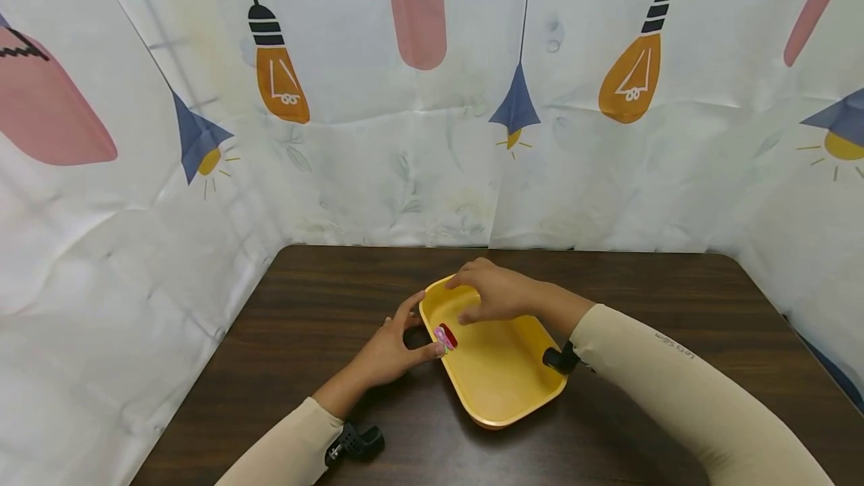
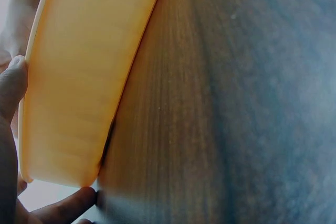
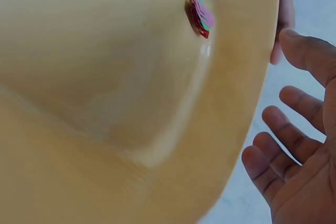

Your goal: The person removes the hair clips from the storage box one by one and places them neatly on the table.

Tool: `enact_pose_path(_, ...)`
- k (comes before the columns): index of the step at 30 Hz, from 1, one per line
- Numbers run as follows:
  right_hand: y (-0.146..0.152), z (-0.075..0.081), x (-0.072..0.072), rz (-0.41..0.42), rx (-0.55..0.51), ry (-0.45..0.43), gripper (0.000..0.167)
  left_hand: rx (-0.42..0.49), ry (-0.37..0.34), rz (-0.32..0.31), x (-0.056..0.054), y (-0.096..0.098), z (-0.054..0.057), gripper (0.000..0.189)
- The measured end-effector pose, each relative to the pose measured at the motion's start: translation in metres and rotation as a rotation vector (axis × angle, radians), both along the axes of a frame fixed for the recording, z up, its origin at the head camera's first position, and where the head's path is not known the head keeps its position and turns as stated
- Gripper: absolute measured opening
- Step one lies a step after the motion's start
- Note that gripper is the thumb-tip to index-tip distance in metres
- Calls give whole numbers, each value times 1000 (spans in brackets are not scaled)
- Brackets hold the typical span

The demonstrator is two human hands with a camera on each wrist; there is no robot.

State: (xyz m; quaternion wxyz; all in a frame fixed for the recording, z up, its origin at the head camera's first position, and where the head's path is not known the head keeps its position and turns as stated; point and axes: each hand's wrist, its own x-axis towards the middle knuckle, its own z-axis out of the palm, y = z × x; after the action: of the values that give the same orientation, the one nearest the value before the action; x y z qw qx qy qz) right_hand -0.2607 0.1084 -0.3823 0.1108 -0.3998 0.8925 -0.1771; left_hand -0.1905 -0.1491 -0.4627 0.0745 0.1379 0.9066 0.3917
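Note:
A yellow plastic tray (image 1: 499, 366) with rounded corners sits on the dark wooden table. Against the inside of its left wall lies a small bunch of thin pink, green and red pieces (image 1: 445, 337); their kind is unclear. My left hand (image 1: 394, 349) spans the tray's left side from outside, thumb at the rim and a finger at the far corner. In the left wrist view a fingertip (image 2: 86, 196) touches the tray's lower corner. Over the far end of the tray is my right hand (image 1: 496, 291), fingers spread and loosely bent, holding nothing.
Brown wood-grain table (image 1: 324, 298) surrounds the tray. A white curtain (image 1: 405, 163) printed with lamps and bulbs hangs behind the table and along both sides. Each wrist carries a black camera (image 1: 361, 442).

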Motion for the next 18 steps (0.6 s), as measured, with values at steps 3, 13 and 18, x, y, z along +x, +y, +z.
enact_pose_path(3, -4, -4, 0, -3, 25, -3, 58, 4, -7, 0, 0, 0, 0, 98)
enact_pose_path(13, -17, -15, 1, 37, 39, -2, 55, 15, -1, -5, 0, 0, 0, 98)
enact_pose_path(18, -21, -24, 2, 27, 73, -20, 58, 14, 8, -7, 0, 0, 0, 98)
